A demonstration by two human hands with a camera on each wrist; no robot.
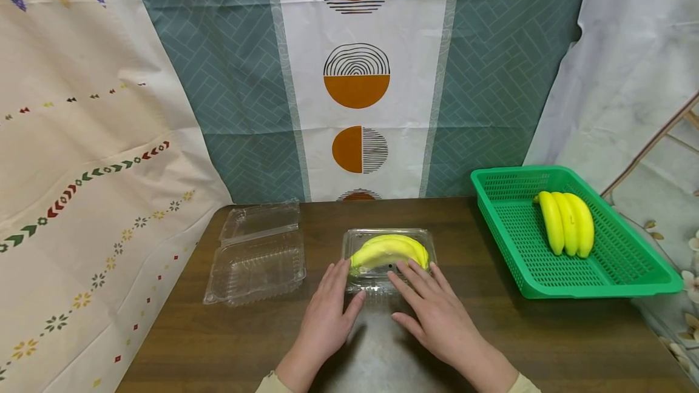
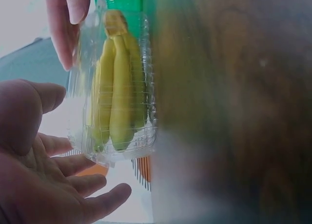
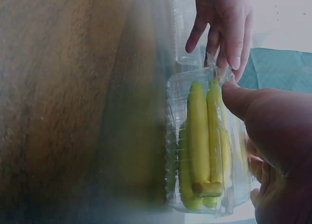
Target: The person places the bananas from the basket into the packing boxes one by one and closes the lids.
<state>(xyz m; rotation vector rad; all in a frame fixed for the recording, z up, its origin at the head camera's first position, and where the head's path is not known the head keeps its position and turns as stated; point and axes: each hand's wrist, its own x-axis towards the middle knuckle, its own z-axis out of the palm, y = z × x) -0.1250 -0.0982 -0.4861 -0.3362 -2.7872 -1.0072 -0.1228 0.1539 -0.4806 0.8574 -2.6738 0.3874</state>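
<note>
The left hand and the right hand both have their fingers extended and slightly spread, pinching nothing; whether the fingertips touch what lies ahead, I cannot tell for certain. Straight in front of them sits a clear, ribbed plastic box holding a bunch of curved yellow bananas, its lid seemingly lowered. The box's long axis runs side to side, across the reach of both arms, and the bananas lie along it. The left fingers are beside its left end; the right fingers are at its near edge, toward the right. Neither hand looks clearly nearer, and I see nothing between them and the box. Farther left on the brown wooden desk is an open clear plastic clamshell; well apart to the right, a green plastic basket holds three yellow bananas.
</note>
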